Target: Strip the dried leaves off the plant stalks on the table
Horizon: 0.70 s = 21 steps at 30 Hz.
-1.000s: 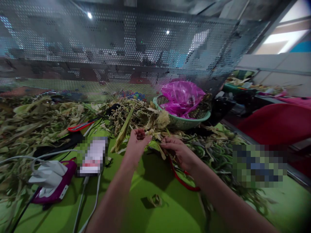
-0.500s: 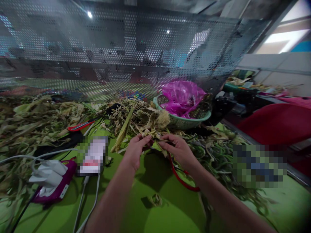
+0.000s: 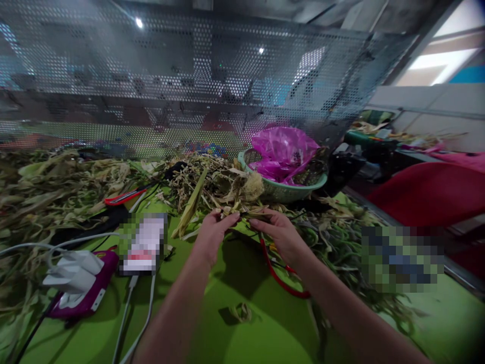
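Observation:
Near the middle of the green table (image 3: 265, 323), my left hand (image 3: 215, 230) pinches the left part of some dried husk strips (image 3: 237, 210). My right hand (image 3: 275, 227) grips the right part of the same strips, its thumb and fingers pressed together. The two hands are a small gap apart. A red-handled tool (image 3: 280, 283) lies just below my right hand, partly hidden by the forearm. Behind the hands is a heap of dried plant pieces (image 3: 223, 184), with a long yellow-green husk (image 3: 191, 205) leaning at its left.
A green basket (image 3: 299, 192) holds a magenta plastic bag (image 3: 284, 151). At left are a red cutter (image 3: 125, 197), a blurred phone (image 3: 146, 245), a purple power strip (image 3: 89, 293) and cables. Dried leaves spread on both sides; a small curl (image 3: 241, 312) lies in front.
The thumb and fingers of my left hand have shifted slightly on the strips, and the strips between the hands now lie flatter. The view has moved a little.

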Tool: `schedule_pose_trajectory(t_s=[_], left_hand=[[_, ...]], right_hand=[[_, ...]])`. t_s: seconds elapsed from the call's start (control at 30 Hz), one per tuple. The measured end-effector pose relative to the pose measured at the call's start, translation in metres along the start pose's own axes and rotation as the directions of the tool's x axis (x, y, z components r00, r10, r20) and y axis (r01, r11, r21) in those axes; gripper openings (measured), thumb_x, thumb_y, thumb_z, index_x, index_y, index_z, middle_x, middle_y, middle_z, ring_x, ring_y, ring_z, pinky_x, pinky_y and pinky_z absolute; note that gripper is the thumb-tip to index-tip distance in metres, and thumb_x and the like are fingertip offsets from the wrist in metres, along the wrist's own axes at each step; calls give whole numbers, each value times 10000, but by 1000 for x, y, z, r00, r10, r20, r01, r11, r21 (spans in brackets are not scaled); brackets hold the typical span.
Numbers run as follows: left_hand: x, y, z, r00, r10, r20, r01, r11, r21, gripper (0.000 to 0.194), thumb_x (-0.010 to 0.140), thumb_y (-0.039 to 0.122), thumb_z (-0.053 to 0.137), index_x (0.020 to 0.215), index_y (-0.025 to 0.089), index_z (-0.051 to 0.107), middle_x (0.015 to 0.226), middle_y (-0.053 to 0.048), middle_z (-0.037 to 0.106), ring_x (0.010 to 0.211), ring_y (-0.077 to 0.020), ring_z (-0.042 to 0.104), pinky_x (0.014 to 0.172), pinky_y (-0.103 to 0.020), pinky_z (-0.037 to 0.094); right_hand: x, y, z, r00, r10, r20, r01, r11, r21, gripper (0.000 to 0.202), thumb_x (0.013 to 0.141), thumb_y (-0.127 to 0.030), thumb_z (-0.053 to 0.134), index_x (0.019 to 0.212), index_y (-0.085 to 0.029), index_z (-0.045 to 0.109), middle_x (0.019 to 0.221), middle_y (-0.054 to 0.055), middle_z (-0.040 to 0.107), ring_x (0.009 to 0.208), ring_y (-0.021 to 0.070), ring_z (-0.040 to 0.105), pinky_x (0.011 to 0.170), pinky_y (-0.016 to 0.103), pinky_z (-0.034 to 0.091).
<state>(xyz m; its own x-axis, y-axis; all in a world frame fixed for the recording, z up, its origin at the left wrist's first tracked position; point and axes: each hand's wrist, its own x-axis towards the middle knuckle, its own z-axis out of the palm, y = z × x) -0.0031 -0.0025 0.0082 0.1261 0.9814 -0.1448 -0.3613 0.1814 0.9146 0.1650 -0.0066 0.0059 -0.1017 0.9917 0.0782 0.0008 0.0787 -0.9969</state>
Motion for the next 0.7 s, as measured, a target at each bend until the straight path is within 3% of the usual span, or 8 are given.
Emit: schedule_pose_trajectory(t_s=[0.13,0.23,0.37,0.47,0.57,0.7], left_hand=[[-1,0,0,1000,-3,9,3,1000,-19,302,631,366,742,820,134,702,806,-62,701,726,-135,609,743,-256,435],[-2,-3,1,998,-60,22,62,989,-131,267,622,336,753,797,142,698,781,-49,695,702,-124,604,722,-248,448],[-4,-6,7,984,-169,52,177,933,-314,188,608,270,763,713,141,675,693,-20,659,650,-106,593,651,-221,462],[-5,-8,11,978,-201,65,211,913,-351,173,600,250,768,689,141,668,670,-10,649,622,-92,588,607,-200,457],[-6,-8,12,979,-195,62,204,916,-345,198,592,267,774,702,139,671,663,-14,648,619,-96,586,588,-203,452],[-4,-6,8,987,-155,-39,136,941,-311,261,591,326,776,735,134,673,673,-21,652,611,-96,571,580,-211,440]], right_hand=[[-1,0,1,999,-21,-44,23,999,31,193,666,-277,755,832,-199,698,861,22,692,813,160,595,804,292,446],[0,0,3,998,-46,-42,48,998,46,198,639,-263,774,820,-210,711,831,14,688,814,160,599,815,292,445],[1,1,5,994,-106,-7,106,994,21,155,606,-285,797,689,-200,697,712,-8,634,697,136,574,719,272,453],[1,1,4,992,-123,17,124,991,-42,164,615,-300,793,652,-189,678,656,-10,611,627,126,543,660,269,442],[0,0,4,989,-148,-2,148,987,-56,169,617,-307,789,677,-186,687,697,6,636,679,144,571,699,282,455],[0,-1,5,996,-79,-48,80,997,9,171,642,-306,764,762,-200,704,790,17,679,763,161,602,774,300,469]])
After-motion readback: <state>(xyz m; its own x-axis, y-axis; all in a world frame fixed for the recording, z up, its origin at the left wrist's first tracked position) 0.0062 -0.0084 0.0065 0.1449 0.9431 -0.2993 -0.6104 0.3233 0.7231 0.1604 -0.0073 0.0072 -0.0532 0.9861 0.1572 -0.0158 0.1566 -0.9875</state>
